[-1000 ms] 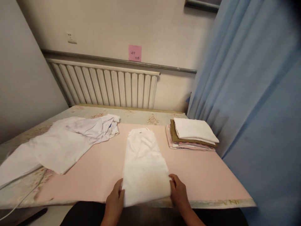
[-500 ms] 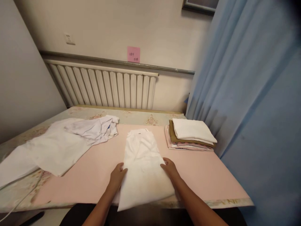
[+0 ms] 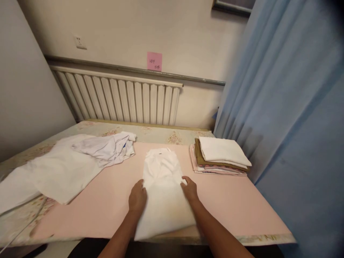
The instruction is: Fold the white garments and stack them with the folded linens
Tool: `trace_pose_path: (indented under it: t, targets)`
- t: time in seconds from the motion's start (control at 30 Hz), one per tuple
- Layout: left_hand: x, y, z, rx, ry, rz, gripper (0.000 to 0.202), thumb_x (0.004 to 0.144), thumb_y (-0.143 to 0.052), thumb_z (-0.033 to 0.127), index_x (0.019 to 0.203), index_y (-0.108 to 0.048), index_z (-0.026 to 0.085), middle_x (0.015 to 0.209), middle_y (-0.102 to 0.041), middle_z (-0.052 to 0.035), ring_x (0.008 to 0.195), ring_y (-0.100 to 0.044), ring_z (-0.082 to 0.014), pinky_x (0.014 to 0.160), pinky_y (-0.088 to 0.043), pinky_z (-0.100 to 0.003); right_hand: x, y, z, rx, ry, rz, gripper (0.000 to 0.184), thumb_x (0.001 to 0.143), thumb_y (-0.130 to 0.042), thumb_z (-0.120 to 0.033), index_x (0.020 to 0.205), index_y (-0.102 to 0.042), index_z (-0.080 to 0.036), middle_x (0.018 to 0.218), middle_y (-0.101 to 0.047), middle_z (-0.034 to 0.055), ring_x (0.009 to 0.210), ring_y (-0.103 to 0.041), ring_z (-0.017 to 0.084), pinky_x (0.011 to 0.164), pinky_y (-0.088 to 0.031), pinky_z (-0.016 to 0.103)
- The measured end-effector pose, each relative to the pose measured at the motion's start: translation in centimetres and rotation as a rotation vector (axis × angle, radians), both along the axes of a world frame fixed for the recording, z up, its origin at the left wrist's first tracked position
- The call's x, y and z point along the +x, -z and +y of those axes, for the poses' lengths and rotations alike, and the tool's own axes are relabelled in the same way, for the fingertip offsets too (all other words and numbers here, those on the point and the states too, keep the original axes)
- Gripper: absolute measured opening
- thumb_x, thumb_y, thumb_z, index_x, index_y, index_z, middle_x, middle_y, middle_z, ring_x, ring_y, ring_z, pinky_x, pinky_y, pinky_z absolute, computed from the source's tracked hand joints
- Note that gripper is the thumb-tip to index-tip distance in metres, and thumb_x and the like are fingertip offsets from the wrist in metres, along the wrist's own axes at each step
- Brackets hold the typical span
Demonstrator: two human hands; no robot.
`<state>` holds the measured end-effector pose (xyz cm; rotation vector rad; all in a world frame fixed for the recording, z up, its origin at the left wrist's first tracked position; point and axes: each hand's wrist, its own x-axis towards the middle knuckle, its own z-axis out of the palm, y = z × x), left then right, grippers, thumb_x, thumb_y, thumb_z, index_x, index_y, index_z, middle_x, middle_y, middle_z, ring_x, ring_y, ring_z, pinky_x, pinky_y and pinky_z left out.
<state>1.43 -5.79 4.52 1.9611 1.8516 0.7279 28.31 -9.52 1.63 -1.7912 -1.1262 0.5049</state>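
White garment [image 3: 162, 204], mid pink mat [image 3: 94, 208], reaching near edge. Probably light, soft, limp; best gripped at both side edges. Narrow, flat-folded, smooth near, wrinkled toward far end. Pinched at sides, thumb to fingers, by left hand [image 3: 138, 197] and right hand [image 3: 190, 189]. Loose white clothes [image 3: 67, 165] left, folded stack [image 3: 224, 150] right.

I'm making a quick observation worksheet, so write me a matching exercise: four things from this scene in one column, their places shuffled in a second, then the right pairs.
Things
1. narrow white garment
2. stack of folded cloths
3. pink note
4. blue curtain

Places
A. on the wall, above the radiator
B. hanging along the right side of the view
C. between the left hand and the right hand
D. on the pink sheet, near the curtain

Pairs: 1-C, 2-D, 3-A, 4-B
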Motion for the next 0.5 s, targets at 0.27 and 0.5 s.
trace_pose_path:
  t: [0.27, 0.5]
  targets:
    - [6.1, 2.5, -5.1, 0.41, 0.36, 0.291, 0.047, 0.09, -0.038, 0.021, 0.136, -0.049, 0.018, 0.148, -0.043, -0.0092, 0.141, -0.03, -0.0271, 0.113, -0.028, -0.048, 0.4, -0.2, 0.5, -0.04, -0.021, -0.002, 0.034, 0.064, -0.054, -0.027, 0.094, -0.069, -0.022, 0.088, -0.071, 0.002, 0.082, -0.064, 0.022, 0.084, -0.048, 0.035]
    - [6.5, 4.6, -5.7, 0.321, 0.42, 0.385, 0.052, 0.091, -0.037, 0.029, 0.142, -0.042, 0.022, 0.153, -0.035, -0.005, 0.142, -0.025, -0.0302, 0.112, -0.027, -0.055, 1.6, -0.7, -0.1, -0.049, -0.092, 0.168, 0.036, 0.06, -0.056, -0.023, 0.094, -0.069, -0.018, 0.085, -0.072, 0.004, 0.08, -0.067, 0.022, 0.073, -0.052, 0.032]
